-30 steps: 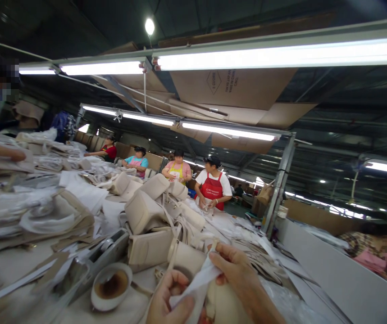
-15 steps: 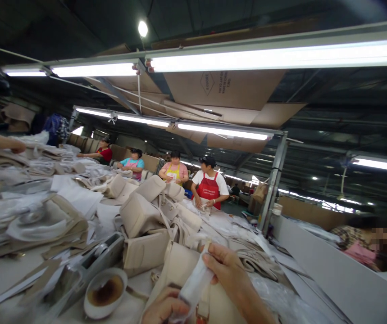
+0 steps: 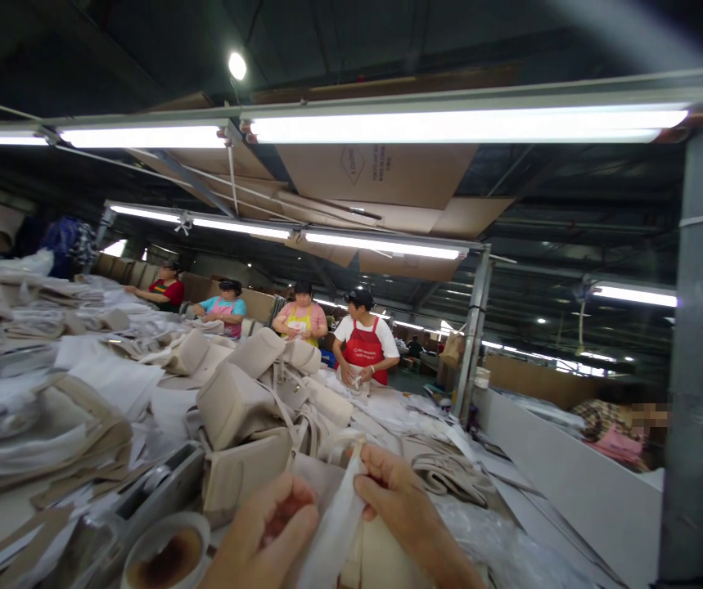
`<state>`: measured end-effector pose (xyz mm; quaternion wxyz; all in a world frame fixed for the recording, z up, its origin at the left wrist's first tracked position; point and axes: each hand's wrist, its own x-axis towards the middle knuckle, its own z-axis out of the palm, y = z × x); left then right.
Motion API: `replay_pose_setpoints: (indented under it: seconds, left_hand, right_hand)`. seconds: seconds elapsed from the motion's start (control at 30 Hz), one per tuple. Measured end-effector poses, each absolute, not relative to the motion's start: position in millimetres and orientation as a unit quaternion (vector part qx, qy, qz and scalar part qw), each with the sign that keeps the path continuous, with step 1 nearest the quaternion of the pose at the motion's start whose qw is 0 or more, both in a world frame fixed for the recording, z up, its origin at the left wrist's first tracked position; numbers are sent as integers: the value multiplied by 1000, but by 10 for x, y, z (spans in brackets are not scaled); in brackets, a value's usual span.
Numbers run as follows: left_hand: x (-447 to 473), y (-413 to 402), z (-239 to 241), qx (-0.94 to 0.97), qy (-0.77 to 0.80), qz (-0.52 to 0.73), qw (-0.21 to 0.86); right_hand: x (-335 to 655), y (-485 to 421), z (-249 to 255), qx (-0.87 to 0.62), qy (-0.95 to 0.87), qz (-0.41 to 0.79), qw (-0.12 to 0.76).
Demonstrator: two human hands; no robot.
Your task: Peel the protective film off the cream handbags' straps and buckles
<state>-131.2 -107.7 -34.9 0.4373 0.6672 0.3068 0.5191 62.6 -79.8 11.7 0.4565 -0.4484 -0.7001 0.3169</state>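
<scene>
Low in the view, my left hand and my right hand both pinch a white strip of paper or fabric that runs between them. The strip lies over a beige handbag right below my hands, partly hidden by them. Just behind stands a heap of beige handbags with loose straps.
A white bowl with brown liquid and a metal tool sit at the left front. Piles of beige and white pieces cover the long table. Several people in aprons work at the far end. A grey post stands at right.
The view has swung right and down a little. My left hand has risen and closed higher on the white strip; my right hand keeps its pinch.
</scene>
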Motion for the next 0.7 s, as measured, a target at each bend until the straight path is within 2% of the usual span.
replay_pose_setpoints:
  seconds: [0.07,0.17,0.43,0.7]
  left_hand:
    - [-1165,-1005,-209,678,360,538,347]
    - [-918,-839,-161,695,369,533,313]
    - [-734,-593,-225,607,280,551,499]
    - [-747,-577,81,632,290,508,508]
  right_hand:
    - [621,-798,128,-442,-701,326,455]
    - [637,-791,133,-428,-711,326,453]
    - [682,-812,38,-467,-697,213,502]
    - [756,-764,154,-498,-710,41,495]
